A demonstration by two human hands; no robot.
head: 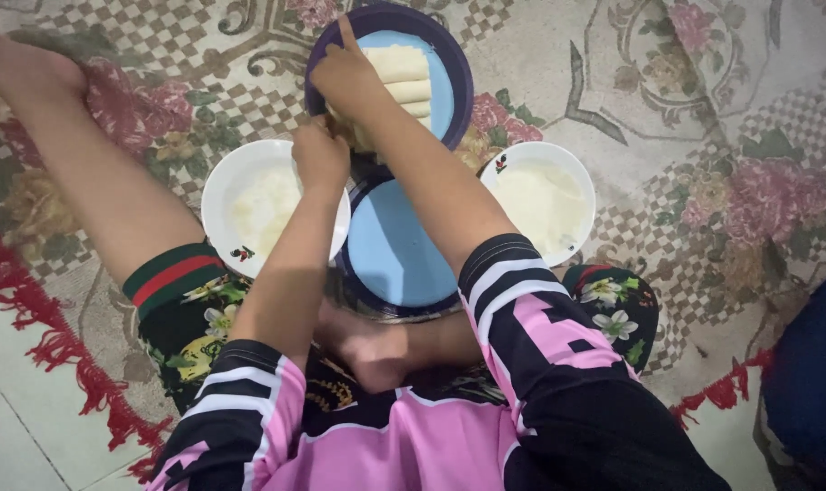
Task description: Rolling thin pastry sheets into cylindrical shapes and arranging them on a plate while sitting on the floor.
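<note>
I am looking straight down on a carpet (667, 82) patterned with flowers, scrolls and checks; its red fringe (63, 350) runs along the near left, where pale floor tiles (22, 427) begin. I take the empty blue plate (396, 245) in front of the sitter as my landmark.

Just beyond it, touching or overlapping its far rim, sits a second blue plate with a dark purple edge (458, 86), and on it lie pale rolled pieces (404, 80) stacked side by side. Left of the landmark, rim against rim, is a white bowl (226, 186) with a whitish mixture; right of it, just apart, stands another white bowl (578, 182) with a smooth white filling.

Both hands meet at the gap between the two blue plates. The right hand (349, 77) lies on the far plate, fingers curled over a pale piece at the near end of the rolls, forefinger stretched out towards the far rim. The left hand (320, 155) is closed in a pinch on the same pale stuff; how firmly I cannot tell.

A bare leg (95, 173) stretches out far to the left of the landmark, a foot (376, 350) tucks in just nearer than it. Open carpet lies to the far right; a dark blue cloth (808, 382) closes the near right edge.
</note>
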